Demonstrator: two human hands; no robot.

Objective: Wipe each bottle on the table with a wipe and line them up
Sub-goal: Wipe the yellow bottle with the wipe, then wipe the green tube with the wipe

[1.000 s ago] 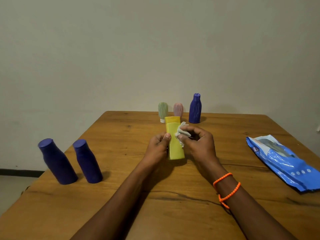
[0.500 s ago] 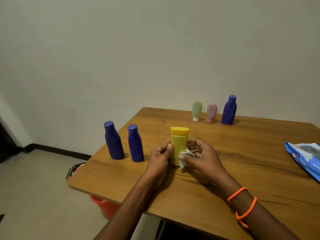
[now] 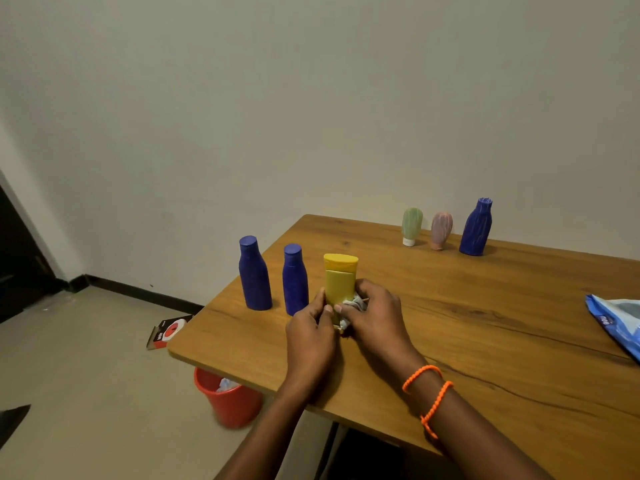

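Observation:
A yellow bottle [image 3: 339, 283] stands upright on the wooden table [image 3: 485, 327], just right of two dark blue bottles [image 3: 254, 274] [image 3: 294, 279] near the left edge. My left hand [image 3: 310, 336] grips the yellow bottle's base from the left. My right hand [image 3: 375, 315] presses a crumpled white wipe [image 3: 356, 304] against the bottle's lower right side. At the far edge stand a pale green bottle [image 3: 411, 226], a pink bottle [image 3: 441, 231] and a ribbed blue bottle [image 3: 476, 227].
A blue pack of wipes [image 3: 614, 323] lies at the table's right side. A red bin [image 3: 230, 400] with used wipes sits on the floor under the table's left corner. A red and white box [image 3: 166, 332] lies on the floor nearby.
The yellow bottle has gone from tilted in mid-table to upright beside the two blue bottles. The wipe has slid from its top down to its base. My view has swung left.

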